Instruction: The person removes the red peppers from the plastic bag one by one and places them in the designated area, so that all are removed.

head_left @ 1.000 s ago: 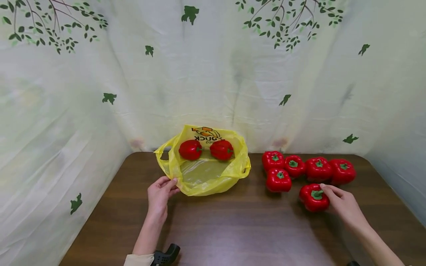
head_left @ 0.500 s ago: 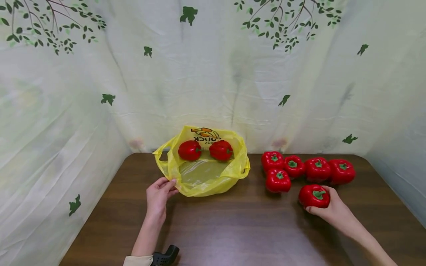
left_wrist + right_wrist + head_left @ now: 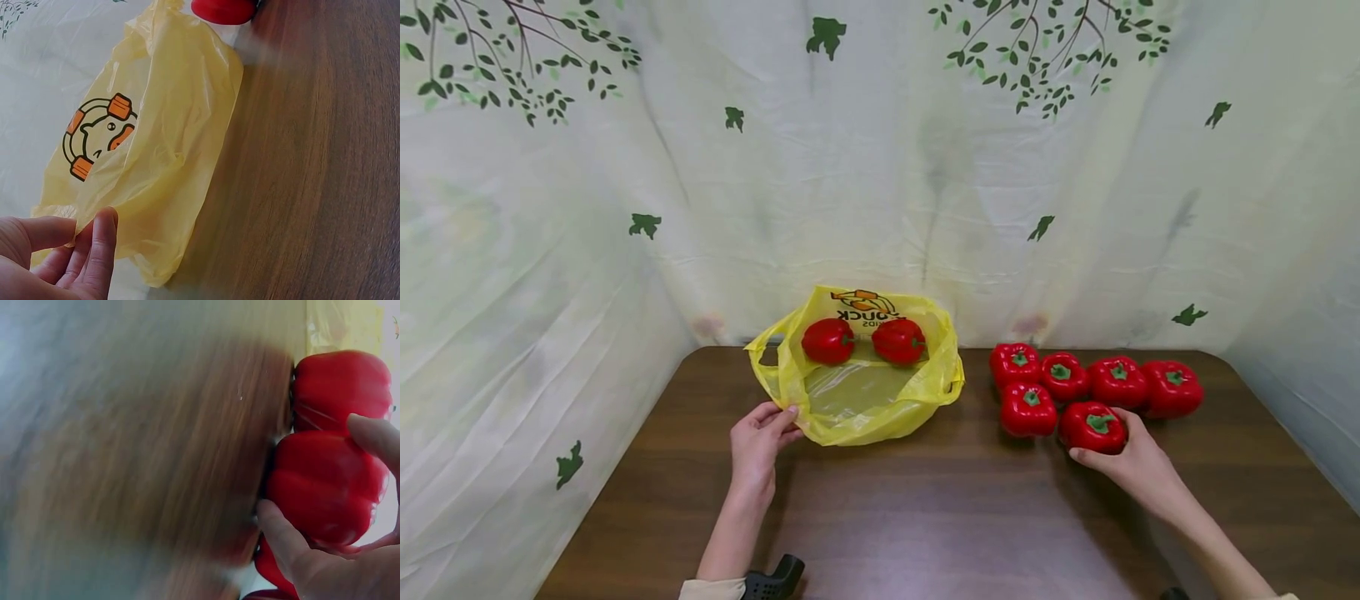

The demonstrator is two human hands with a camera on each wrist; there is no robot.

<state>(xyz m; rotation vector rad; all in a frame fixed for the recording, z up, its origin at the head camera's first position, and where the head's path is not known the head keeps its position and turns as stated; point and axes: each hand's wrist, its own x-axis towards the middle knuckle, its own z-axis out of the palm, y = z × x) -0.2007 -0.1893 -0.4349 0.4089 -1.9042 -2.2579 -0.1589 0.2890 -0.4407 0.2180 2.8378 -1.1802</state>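
A yellow plastic bag (image 3: 857, 429) lies mouth open at the back of the table, with two red bell peppers (image 3: 827, 342) inside. My left hand (image 3: 758, 442) pinches its front left rim between thumb and fingers, as the left wrist view also shows on the bag (image 3: 181, 150). On the right, my right hand (image 3: 1138, 467) grips a red bell pepper (image 3: 1084, 427) from its right side, thumb in front and fingers behind. In the right wrist view that held bell pepper (image 3: 325, 484) sits close against another bell pepper (image 3: 340, 387).
Several more red bell peppers (image 3: 1117, 382) stand in a row at the back right of the brown wooden table (image 3: 940, 517), with one bell pepper (image 3: 1028, 410) in front of the row's left end. A pale leaf-printed cloth (image 3: 880, 167) hangs behind the table.
My right hand has turned its grip around the bell pepper, then moved it left and back toward the other peppers. My left hand keeps its pinch on the bag.
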